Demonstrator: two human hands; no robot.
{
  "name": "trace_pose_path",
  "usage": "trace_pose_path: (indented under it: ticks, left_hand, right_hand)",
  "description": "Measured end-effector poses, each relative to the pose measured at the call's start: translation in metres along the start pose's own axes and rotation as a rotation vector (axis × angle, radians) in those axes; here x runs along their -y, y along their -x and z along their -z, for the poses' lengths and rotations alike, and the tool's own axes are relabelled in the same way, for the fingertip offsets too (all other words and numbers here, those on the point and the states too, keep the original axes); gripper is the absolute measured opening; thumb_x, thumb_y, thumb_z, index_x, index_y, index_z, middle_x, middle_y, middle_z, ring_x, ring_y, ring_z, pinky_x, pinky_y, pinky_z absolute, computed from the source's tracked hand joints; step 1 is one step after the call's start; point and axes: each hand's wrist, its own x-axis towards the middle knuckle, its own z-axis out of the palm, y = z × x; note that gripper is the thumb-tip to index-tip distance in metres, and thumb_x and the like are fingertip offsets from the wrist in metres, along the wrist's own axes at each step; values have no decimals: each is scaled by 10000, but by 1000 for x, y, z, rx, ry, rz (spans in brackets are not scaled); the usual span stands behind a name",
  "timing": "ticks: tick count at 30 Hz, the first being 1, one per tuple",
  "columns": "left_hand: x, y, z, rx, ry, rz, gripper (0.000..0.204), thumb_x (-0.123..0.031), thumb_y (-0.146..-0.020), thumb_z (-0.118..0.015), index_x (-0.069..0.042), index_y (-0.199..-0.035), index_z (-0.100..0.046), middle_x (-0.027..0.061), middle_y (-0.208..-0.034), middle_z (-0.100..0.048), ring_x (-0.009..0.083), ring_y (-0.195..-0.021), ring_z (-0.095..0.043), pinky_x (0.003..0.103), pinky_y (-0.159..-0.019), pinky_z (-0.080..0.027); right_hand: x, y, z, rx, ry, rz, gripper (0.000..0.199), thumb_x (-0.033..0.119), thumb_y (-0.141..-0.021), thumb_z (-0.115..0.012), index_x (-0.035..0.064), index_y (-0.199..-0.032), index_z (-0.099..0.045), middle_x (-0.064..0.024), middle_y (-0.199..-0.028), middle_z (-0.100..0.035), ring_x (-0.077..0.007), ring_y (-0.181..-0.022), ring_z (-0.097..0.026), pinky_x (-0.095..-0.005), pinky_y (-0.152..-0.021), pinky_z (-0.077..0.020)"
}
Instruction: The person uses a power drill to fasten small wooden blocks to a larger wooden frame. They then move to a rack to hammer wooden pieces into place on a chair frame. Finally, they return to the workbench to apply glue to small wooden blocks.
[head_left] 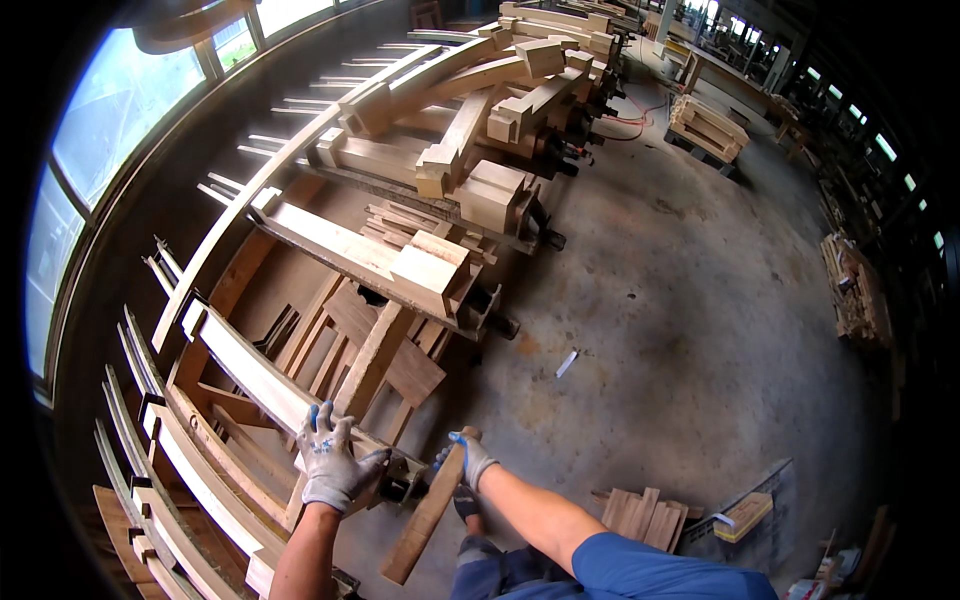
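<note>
the left hand (pixel 333 460) rests open and spread on a long pale beam (pixel 255 372); the right hand (pixel 473 457) is closed around a wooden bar (pixel 425 525), held apart from that beam, not yet set down; a farther beam (pixel 325 240) already carries an end block (pixel 432 266)

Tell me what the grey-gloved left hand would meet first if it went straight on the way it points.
Probably the long, pale wooden beam, which the left hand seems to be touching; exact depth is hard to judge.
</note>
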Motion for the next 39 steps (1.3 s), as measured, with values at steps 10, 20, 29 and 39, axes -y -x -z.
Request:
trace_pose_path:
  ticks: [10, 20, 29, 39]
  left_hand:
    - [2, -2, 5, 21, 31, 23, 536, -439, -643, -866, -85, -1018, -719, 198, -1443, -498, 441, -1413, -359, 571, -1177, -291]
    - [2, -3, 0, -38, 63, 5, 410, -314, -593, -877, -67, -867, -696, 236, -1374, -544, 442, -1355, -430, 547, -1113, -394]
    - [0, -4, -5, -64, 6, 7, 425, -323, -631, -859, -34, -892, -688, 230, -1393, -520, 425, -1340, -427, 519, -1138, -367]
    - [3, -1, -5, -67, 13, -56, 458, -409, -728, -808, -44, -975, -684, 234, -1387, -528, 418, -1339, -419, 526, -1128, -359]
  right_hand:
    - [6, -6, 1, 78, 59, -48, 281, 292, -870, -751, 101, -875, -545, -104, -735, -602, -331, -742, -660, -529, -762, -575]
    - [25, -14, -11, 12, 252, 126, 252, 285, -933, -715, 65, -850, -626, -117, -715, -639, -299, -601, -637, -454, -626, -579]
    - [-25, 156, -107, 3, 1013, 1211, 342, 181, -766, -857, 80, -994, -623, -17, -876, -652, -114, -822, -591, -319, -745, -536]
    - [-172, 135, 32, 858, 2617, 728, 588, 381, -821, -687, 13, -1278, -639, -221, -1368, -586, -374, -1291, -554, -488, -1111, -435]
